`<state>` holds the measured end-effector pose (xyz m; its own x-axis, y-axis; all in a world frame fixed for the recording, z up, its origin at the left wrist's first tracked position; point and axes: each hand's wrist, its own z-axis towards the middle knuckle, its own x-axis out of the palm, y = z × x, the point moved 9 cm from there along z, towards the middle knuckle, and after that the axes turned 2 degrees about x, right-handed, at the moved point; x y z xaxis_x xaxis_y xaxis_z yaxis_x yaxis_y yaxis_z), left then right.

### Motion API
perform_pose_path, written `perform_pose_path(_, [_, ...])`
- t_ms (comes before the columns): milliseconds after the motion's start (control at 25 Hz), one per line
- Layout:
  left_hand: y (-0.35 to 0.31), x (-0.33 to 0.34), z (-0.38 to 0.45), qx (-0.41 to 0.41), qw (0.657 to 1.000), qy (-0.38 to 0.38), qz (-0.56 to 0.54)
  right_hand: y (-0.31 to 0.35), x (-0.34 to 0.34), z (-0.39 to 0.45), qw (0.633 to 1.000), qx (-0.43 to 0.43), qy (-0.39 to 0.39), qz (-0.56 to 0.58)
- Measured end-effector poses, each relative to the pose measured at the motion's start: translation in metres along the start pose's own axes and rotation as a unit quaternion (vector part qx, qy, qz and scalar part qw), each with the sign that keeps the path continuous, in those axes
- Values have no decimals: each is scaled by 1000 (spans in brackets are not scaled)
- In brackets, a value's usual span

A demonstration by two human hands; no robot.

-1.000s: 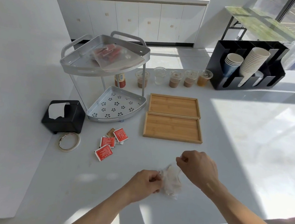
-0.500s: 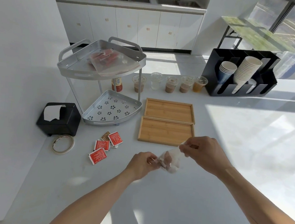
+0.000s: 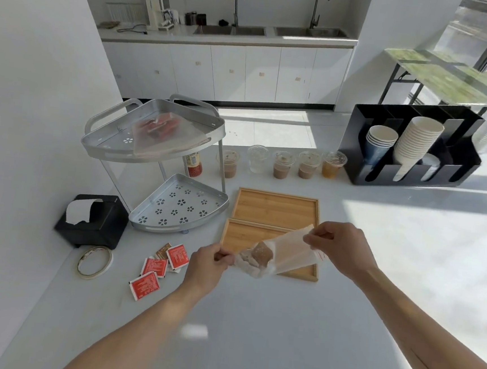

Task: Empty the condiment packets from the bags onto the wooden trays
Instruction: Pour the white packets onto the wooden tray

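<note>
White counter point(image 3: 253, 332): both hands pinch bag point(image 3: 277, 253) over near tray point(image 3: 238, 235)

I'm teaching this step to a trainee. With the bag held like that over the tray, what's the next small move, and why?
Probably tip the clear bag mouth-down: both the left hand and right hand pinch it above the near wooden tray, with brown packets bunched at its lower left end.

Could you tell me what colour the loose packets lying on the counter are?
Mostly red packets, best seen in the head view.
</note>
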<state>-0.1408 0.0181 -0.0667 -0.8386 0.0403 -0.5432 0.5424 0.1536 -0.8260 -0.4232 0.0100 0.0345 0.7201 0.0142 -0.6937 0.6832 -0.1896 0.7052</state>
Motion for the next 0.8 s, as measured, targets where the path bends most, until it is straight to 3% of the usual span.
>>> perform_pose_path(160, [-17,-30,27,-3,997,-57,44,-29,25,45,995,39,46,79])
perform_pose_path(360, [-45,-52,59,11,987,-72,144,-59,74,88,985,87,105,109])
perform_pose_path(800, [-98,-40,98,30,970,31,238,-94,128,113,967,163,138,138])
